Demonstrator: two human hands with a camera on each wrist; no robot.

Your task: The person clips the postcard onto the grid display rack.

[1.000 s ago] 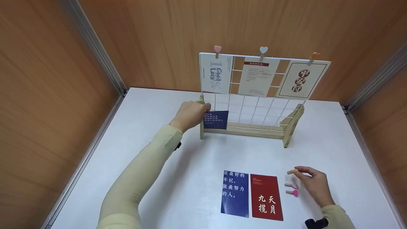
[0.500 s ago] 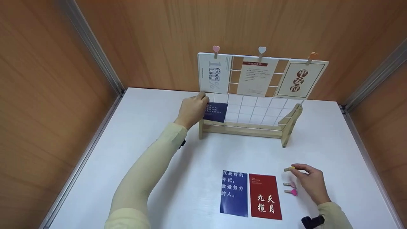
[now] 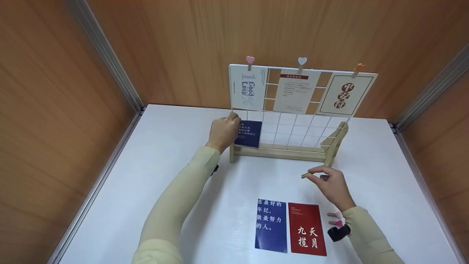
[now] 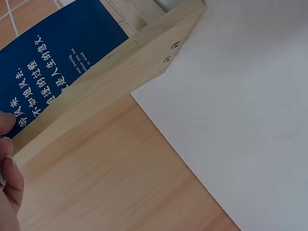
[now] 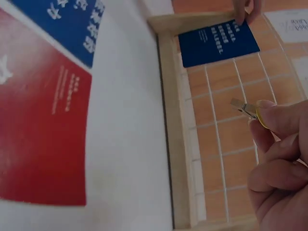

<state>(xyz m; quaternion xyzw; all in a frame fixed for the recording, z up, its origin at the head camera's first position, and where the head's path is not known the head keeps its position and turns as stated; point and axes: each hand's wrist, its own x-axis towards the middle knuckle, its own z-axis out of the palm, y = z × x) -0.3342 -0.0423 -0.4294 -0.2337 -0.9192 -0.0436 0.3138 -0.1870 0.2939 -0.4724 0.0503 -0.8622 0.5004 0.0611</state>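
Note:
My left hand (image 3: 224,132) pinches a dark blue card (image 3: 250,134) by its upper left corner, against the lower left of a white wire grid (image 3: 284,126). White lettering on this card (image 4: 72,43) shows in the left wrist view, with my fingertips at its edge. Between the thumb and index finger of my right hand (image 3: 334,186) is a small wooden clothespin (image 3: 304,176) with a yellow end. It is apart from the grid, in front of its lower right part. The right wrist view shows the clothespin (image 5: 243,106) with its wooden tip pointing away from the fingers.
Clothespins hold three pale cards, including a "Good Luck" card (image 3: 248,88), along the grid's top. A wooden stand (image 3: 282,153) supports the grid. A blue card (image 3: 271,234) and a red card (image 3: 306,220) lie on the table, beside two pink clothespins (image 3: 338,223).
My right hand has moved left and forward, carrying the yellow-ended clothespin toward the grid. My left hand first raised the dark blue card slightly, then lowered it a little at the grid.

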